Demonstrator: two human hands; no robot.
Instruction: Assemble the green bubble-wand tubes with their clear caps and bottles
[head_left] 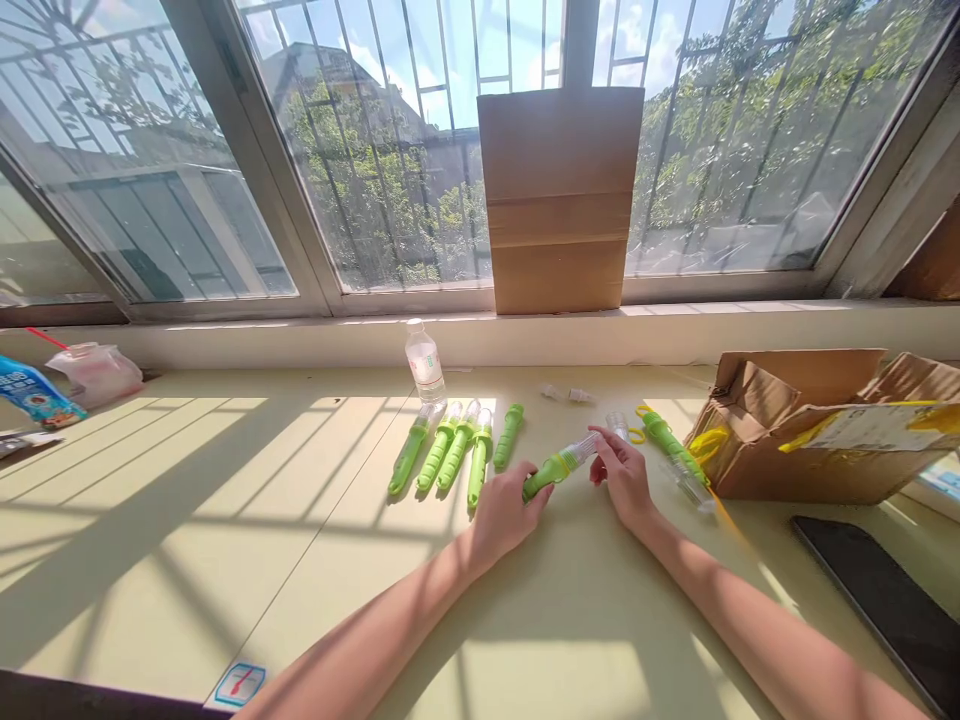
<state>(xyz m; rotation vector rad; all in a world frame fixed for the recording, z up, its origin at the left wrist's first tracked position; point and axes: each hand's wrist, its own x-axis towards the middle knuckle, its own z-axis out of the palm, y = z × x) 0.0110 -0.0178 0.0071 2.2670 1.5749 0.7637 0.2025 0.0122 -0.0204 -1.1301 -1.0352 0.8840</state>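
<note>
Behind the clear plastic bottle (425,368), barred windows (405,200) let hard sunlight onto a smooth, pale table (187,560). Well to the right of the bottle sits a creased cardboard box (825,465) with open flaps. A flat cardboard sheet (561,200) stands behind the bottle and to its right, against the glass. Far right of the bottle, nearer the viewer, lies a slim black phone (874,610).

In front of the bottle and to its right, the left hand (506,508) is closed round the rounded green end of a green tube (562,466). The right hand (625,480) has its fingertips at the clear, ridged tip; whether they grip it, I cannot tell. The tube looks light, stiff and slightly slick; the green barrel seems the sturdiest hold, the clear end perhaps more easily cracked.

Right of the bottle lie small clear caps (580,396).
</note>
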